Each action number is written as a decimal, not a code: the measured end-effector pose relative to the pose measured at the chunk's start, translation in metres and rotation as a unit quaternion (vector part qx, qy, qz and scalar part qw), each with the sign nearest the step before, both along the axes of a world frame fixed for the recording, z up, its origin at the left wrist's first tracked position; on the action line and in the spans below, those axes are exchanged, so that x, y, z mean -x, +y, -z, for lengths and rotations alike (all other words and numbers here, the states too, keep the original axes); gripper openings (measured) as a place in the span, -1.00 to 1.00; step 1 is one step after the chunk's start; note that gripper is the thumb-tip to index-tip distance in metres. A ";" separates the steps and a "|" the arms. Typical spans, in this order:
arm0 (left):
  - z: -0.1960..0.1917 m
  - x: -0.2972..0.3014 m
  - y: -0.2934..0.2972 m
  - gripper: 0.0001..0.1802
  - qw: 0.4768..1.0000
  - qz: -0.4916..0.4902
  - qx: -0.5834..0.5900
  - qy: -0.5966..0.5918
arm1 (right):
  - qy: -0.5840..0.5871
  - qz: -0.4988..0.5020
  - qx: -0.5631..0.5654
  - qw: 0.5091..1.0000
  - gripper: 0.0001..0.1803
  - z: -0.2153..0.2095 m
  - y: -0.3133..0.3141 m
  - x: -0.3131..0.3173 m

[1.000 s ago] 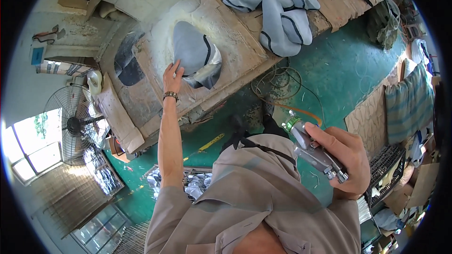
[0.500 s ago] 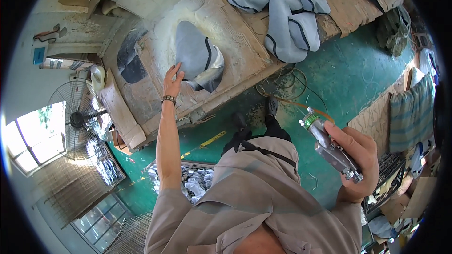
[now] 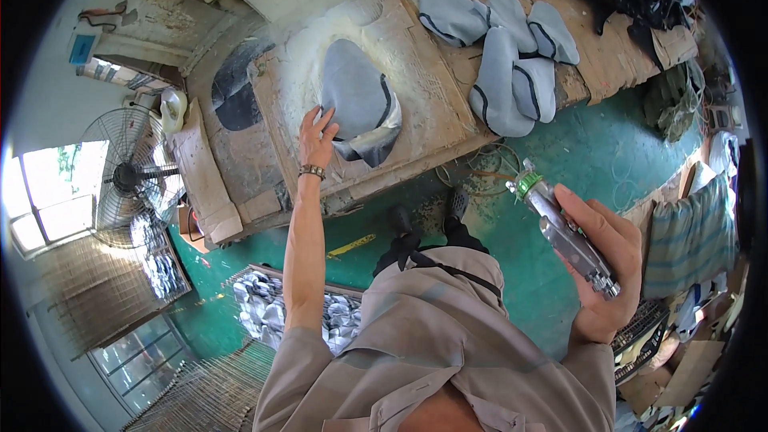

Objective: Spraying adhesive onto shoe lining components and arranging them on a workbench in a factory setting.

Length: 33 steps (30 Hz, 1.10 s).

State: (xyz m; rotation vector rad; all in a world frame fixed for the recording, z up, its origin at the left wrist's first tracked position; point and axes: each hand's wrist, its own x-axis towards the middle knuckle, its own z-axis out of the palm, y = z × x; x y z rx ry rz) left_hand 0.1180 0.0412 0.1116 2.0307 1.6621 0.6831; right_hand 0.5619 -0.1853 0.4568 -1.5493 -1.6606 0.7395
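On bench, left hand (image 3: 316,138) flat touching grey piece (image 3: 358,102), right grip (image 3: 602,264) clenched around, seemingly, spray gun (image 3: 565,230).

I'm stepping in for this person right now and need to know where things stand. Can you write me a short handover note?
Left hand: flat on the workbench, fingertips touching the grey fabric piece on the white-dusted patch.
Right hand: gripping a metal spray gun, raised away from the bench, nozzle end upward.
Done: a pile of similar grey pieces lies further along the bench.
Left: whether the single piece has been sprayed cannot be told.
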 end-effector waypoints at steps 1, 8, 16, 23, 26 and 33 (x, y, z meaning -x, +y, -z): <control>0.000 -0.001 -0.002 -0.43 0.999 0.004 -0.012 0.036 | -0.007 0.003 -0.010 1.000 -0.31 -0.003 0.002 0.004; 0.002 -0.023 -0.014 -0.27 0.977 -0.116 -0.059 -0.172 | -0.061 -0.060 -0.042 0.995 -0.28 -0.027 0.010 0.040; 0.007 0.021 -0.085 -0.32 0.800 -0.335 0.002 -0.497 | -0.098 -0.225 0.023 0.969 -0.13 -0.049 0.020 0.078; 0.061 0.075 -0.206 -0.44 0.766 -0.369 0.107 -0.515 | -0.106 -0.222 0.009 0.969 -0.17 -0.056 0.031 0.114; 0.080 0.088 -0.250 -0.42 0.764 -0.409 0.143 -0.478 | -0.129 -0.187 -0.020 0.974 -0.21 -0.052 0.032 0.128; 0.095 0.086 -0.284 -0.41 0.748 -0.444 0.188 -0.456 | -0.098 -0.059 0.047 0.992 -0.36 -0.044 0.036 0.124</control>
